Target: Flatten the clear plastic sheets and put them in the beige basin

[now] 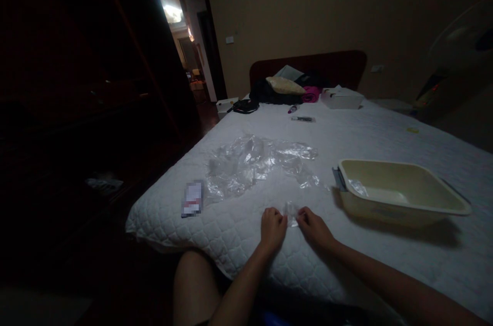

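Near the front edge of the bed, a small clear plastic bag (pixel 291 214) is stretched between my two hands. My left hand (pixel 273 226) pinches its left side, fingers curled. On the opposite side, my right hand (pixel 314 226) grips the bag between thumb and fingers. Just beyond them, crumpled clear plastic bags (pixel 250 161) lie spread over the white quilted bed cover (pixel 231 223). To the right sits a cream plastic bin (pixel 400 208) with grey side handles, and a piece of clear plastic (pixel 358 187) rests inside it.
A phone-like rectangular object (pixel 192 198), blurred out, lies left of the bags. Farther back are a packaged dark item (pixel 303 119), a small bottle (pixel 292 109), a white box (pixel 342 97) and piled clothes (pixel 285 87) by the headboard. A fan (pixel 462 38) stands at right.
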The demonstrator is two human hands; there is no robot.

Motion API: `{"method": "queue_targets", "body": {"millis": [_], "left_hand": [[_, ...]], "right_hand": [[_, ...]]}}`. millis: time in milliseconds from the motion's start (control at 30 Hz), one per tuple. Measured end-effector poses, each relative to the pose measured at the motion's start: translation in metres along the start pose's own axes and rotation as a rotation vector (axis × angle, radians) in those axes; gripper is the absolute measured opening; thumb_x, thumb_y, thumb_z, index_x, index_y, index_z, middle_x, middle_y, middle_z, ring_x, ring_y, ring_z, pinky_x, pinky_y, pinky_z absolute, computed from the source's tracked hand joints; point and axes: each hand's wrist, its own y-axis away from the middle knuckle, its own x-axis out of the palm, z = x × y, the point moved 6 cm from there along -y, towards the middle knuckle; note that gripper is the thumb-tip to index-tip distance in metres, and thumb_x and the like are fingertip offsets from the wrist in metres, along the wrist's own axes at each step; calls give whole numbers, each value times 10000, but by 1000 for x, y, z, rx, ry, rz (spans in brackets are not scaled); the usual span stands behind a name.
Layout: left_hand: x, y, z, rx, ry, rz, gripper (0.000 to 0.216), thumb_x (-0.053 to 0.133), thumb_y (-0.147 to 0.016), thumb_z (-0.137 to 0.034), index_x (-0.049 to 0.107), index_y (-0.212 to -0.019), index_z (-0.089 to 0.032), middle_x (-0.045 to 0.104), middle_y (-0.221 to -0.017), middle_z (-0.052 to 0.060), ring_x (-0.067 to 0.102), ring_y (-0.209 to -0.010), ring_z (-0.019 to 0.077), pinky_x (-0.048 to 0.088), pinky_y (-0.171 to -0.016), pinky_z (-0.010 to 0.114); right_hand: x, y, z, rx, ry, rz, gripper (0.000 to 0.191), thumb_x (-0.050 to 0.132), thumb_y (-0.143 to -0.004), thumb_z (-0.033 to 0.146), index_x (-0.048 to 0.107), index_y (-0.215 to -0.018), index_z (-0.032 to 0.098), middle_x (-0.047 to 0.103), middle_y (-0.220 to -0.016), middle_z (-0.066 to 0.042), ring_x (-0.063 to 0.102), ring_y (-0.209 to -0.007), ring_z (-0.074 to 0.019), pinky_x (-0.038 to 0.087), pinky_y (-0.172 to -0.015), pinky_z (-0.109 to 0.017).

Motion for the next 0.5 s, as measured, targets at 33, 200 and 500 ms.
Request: {"method": "queue_targets", "body": {"millis": [33, 200, 500], "left_hand": [[1, 0, 0, -9, -13, -5, 221, 517, -786, -245, 549, -581, -169, 518, -726, 43, 472, -763, 179, 392, -697, 327], [0, -2, -2, -40, -33, 6, 187, 521, -765, -215, 522, -582, -176, 513, -719, 45, 471, -769, 189, 391, -710, 341], [-1, -2, -3, -1, -62, 46, 180, 502, -781, -187, 547, -607, -172, 525, -726, 38, 477, -773, 178, 388, -700, 319]], "right_hand": [[0, -1, 0, 9, 4, 3, 197, 381, -787, 331, 482, -891, 199, 583, -610, 17, 554, -555, -159, 403, -519, -259], [-15, 2, 11, -20, 104, -151, 245, 352, -808, 277, 467, -998, 173, 615, -781, -53, 589, -658, -177, 456, -587, -293], [16, 11, 32, -591, 443, 44, 434, 380, -795, 111, 447, -1221, 162, 471, -1264, -123, 419, -1167, -218, 346, -951, -442]]}}
